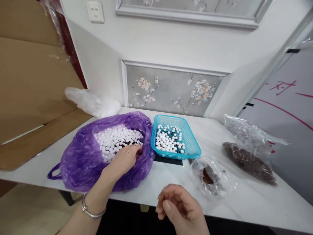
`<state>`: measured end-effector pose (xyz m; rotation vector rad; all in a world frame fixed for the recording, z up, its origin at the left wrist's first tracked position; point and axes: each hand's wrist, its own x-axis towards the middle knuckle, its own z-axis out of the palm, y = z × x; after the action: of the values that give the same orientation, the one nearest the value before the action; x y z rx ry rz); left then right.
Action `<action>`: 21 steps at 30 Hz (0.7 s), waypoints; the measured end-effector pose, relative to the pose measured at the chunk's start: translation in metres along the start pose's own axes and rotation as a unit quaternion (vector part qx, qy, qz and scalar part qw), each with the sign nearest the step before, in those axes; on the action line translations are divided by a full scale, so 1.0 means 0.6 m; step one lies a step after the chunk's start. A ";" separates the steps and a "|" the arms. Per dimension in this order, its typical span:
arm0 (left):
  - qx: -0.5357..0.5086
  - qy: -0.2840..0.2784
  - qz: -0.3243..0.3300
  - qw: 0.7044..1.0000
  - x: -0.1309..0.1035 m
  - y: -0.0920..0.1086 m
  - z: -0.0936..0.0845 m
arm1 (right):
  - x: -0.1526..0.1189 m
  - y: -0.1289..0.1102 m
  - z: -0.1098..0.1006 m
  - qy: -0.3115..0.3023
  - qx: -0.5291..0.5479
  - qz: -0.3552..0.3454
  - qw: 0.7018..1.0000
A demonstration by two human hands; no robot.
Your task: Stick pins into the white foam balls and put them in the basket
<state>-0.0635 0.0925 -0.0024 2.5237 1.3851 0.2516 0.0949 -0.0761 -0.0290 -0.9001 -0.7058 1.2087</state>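
Observation:
My left hand [127, 159], with a silver bangle at the wrist, reaches into an open purple plastic bag [83, 153] full of small white balls [111, 138]. Its fingers bend down at the bag's right inner side, and the tips are hidden. Over the table's front edge, my right hand [179, 207] is loosely closed, thumb close to the curled fingers; whatever they may hold cannot be made out. A blue plastic basket [193, 143] stands right beside the bag, with more white balls [166, 142] spread over its bottom.
To the basket's right lie a clear bag [223, 184] with some brown material and a larger zip bag [251, 163] of dark brown contents. A white plastic bag [97, 103] rests against the wall. Cardboard [31, 81] stands at left, a whiteboard [288, 107] at right.

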 end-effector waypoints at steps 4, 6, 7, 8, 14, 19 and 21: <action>-0.043 0.048 -0.005 0.998 0.002 0.000 0.001 | 0.002 -0.011 -0.001 -0.010 -0.004 0.020 1.000; -0.068 0.081 -0.018 0.994 0.005 -0.002 0.000 | 0.002 -0.011 -0.003 -0.023 -0.008 0.030 0.999; -0.081 0.100 -0.027 0.991 0.006 -0.003 -0.001 | 0.003 -0.010 -0.004 -0.027 -0.004 0.031 0.999; -0.096 0.119 -0.036 0.988 0.007 -0.003 -0.003 | 0.003 -0.008 -0.005 -0.030 0.004 0.028 0.999; -0.238 0.195 -0.064 0.949 -0.029 0.025 -0.025 | 0.006 -0.003 -0.008 -0.014 0.020 0.004 1.000; -0.694 0.055 -0.141 0.704 -0.100 0.075 -0.020 | 0.005 -0.010 -0.012 -0.026 -0.013 -0.045 0.999; -0.798 0.012 -0.181 0.575 -0.118 0.089 -0.014 | 0.005 -0.011 -0.012 -0.039 -0.021 -0.064 0.997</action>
<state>-0.0606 0.0061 0.0196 0.6730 0.7856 0.9021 0.1049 -0.0750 -0.0265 -0.8326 -0.8411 1.1223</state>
